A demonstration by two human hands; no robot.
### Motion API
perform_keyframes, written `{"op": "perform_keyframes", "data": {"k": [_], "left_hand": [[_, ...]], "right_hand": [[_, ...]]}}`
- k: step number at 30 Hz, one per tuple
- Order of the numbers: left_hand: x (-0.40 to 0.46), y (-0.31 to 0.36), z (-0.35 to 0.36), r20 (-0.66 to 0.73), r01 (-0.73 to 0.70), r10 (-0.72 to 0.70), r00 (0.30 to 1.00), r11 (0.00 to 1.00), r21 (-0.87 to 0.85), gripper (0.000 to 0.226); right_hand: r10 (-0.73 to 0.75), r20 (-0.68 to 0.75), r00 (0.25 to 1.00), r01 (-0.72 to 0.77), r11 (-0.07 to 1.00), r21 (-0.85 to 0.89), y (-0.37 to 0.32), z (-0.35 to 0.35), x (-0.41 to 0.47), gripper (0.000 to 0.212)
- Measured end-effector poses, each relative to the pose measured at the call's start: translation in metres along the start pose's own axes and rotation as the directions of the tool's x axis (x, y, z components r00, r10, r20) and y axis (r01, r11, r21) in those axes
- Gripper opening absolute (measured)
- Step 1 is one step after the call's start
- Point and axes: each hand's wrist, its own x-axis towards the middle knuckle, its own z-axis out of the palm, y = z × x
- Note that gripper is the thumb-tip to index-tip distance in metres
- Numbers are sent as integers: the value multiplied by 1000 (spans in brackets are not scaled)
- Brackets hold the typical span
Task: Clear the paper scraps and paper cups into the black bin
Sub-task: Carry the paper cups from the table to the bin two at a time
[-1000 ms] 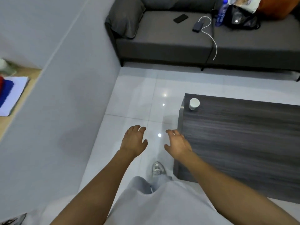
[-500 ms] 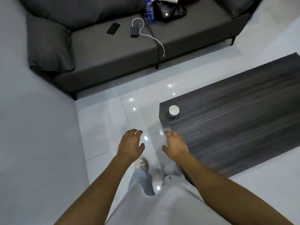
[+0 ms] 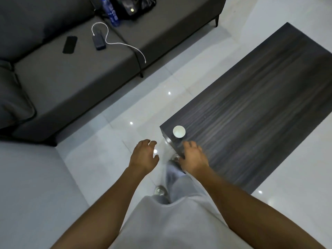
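A white paper cup (image 3: 179,131) stands upright on the near left corner of the dark wood-grain coffee table (image 3: 251,108). My right hand (image 3: 193,158) hovers just short of the cup, over the table's corner, fingers loosely spread and holding nothing. My left hand (image 3: 143,156) hangs over the white floor to the left of the table, relaxed and empty. No black bin and no paper scraps are in view.
A grey sofa (image 3: 75,74) runs along the far left, carrying a phone (image 3: 70,44), a power bank with a white cable (image 3: 98,39), a blue bottle (image 3: 110,10) and a black bag (image 3: 133,6). A grey wall (image 3: 32,194) stands close on my left. Glossy white tiles lie between.
I have walked closer and turned; the table and cup now sit nearer and larger. My right hand has come over the table corner, close to the cup. Both hands stay empty.
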Motion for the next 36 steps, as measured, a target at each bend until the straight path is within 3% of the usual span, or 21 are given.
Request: {"op": "perform_keyframes", "data": {"k": [11, 25, 36], "left_hand": [[104, -14, -7, 110, 1, -1, 994, 1000, 7, 53], [219, -75, 43, 202, -162, 144, 969, 984, 77, 52], [244, -69, 24, 291, -283, 232, 928, 947, 149, 51]], "right_hand": [[142, 46, 989, -145, 987, 72, 7, -17, 107, 62], [246, 66, 967, -249, 967, 51, -2, 72, 238, 81], [340, 14, 940, -336, 921, 199, -2, 74, 223, 62]]}}
